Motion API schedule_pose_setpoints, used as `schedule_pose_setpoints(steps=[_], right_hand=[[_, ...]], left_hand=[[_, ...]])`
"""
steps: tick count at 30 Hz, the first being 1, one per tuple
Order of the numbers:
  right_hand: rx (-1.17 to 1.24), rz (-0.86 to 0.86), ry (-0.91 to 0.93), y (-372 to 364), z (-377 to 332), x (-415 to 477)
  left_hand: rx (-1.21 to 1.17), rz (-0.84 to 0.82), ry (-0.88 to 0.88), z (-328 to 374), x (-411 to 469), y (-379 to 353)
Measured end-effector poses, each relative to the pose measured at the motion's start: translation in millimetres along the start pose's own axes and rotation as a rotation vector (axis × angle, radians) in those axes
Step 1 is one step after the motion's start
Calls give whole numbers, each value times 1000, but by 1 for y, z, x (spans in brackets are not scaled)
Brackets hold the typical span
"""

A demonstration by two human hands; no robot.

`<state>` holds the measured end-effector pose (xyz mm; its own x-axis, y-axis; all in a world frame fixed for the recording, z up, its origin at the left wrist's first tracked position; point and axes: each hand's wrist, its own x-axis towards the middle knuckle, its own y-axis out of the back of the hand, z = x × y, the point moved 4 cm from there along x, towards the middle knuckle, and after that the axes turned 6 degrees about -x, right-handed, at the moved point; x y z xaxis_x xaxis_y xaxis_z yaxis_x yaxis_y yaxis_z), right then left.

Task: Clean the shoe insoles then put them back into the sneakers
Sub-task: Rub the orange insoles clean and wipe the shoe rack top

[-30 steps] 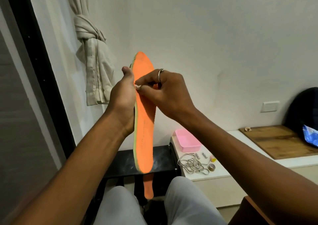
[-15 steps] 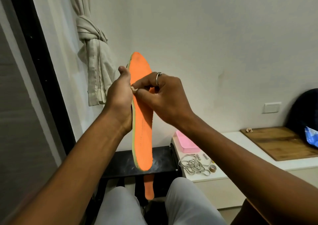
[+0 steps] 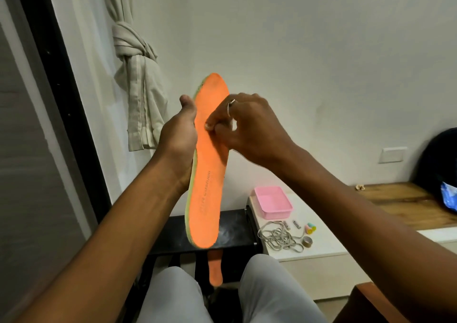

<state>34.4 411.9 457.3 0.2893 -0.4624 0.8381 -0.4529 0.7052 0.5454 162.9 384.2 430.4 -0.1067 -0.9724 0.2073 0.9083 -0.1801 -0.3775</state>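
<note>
Head view: the left hand (image 3: 178, 137) grips the orange foam insole (image 3: 206, 186) by its edge in mid-air, long axis near upright. The right hand (image 3: 249, 127) has its curled fingertips (image 3: 210, 124) pinching at the orange face just left of them, above the middle; whether they hold anything cannot be told.

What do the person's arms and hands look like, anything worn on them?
The left arm and right arm are bare as far as the picture shows: no sleeves, watch or bracelet. The right hand wears a thin silvery ring. The left hand shows no ring from this side. Neither hand is gloved.
</note>
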Motion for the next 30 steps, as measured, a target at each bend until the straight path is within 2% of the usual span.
schedule_pose_setpoints(steps=[3, 9, 13, 19, 22, 27, 30], right_hand=[[47, -64, 36, 3, -7, -3], [19, 194, -207, 8, 42, 28], [160, 272, -363, 9, 54, 32], [243, 241, -218, -3, 23, 18], [262, 245, -241, 0, 26, 18], [354, 57, -141, -8, -8, -15], [417, 4, -95, -8, -18, -30]], left_hand=[[-1, 4, 21, 0, -2, 0], [-49, -130, 127, -8, -20, -15], [-62, -146, 138, -10, -20, -15], [-115, -129, 129, -11, -20, -18], [-110, -132, 124, -10, -18, -18], [-70, -95, 53, -5, -3, -8], [-37, -80, 5, -3, 7, 0]])
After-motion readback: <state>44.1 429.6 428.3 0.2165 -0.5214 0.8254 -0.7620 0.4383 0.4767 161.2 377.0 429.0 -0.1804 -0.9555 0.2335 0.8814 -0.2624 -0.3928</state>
